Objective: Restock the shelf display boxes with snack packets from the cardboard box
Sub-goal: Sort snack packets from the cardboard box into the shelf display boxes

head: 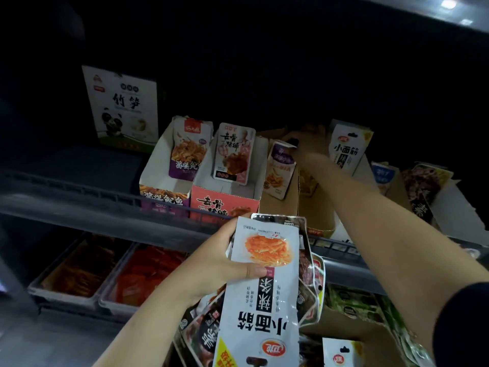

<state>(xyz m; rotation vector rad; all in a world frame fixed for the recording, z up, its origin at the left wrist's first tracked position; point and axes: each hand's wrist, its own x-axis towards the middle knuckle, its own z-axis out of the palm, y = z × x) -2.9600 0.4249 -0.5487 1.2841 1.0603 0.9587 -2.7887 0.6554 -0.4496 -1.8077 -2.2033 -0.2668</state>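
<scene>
My left hand [225, 263] grips a stack of snack packets, a white one with orange noodles [262, 292] on top and dark ones behind it. My right hand [307, 144] reaches deep into the shelf and holds the top of a purple-and-white packet [279, 170] standing in a brown display box [312, 210]. Beside it stand a pink display box [225, 205] and a purple display box [164, 192], each with upright packets. The cardboard box [341, 332] with more packets sits below my arms.
A white panda-printed box [121, 107] stands at the shelf's back left. More display boxes with white packets [346, 149] and dark packets [423, 186] line the right. The grey shelf rail [92, 207] runs across. Trays of red and orange packets [111, 271] fill the lower shelf.
</scene>
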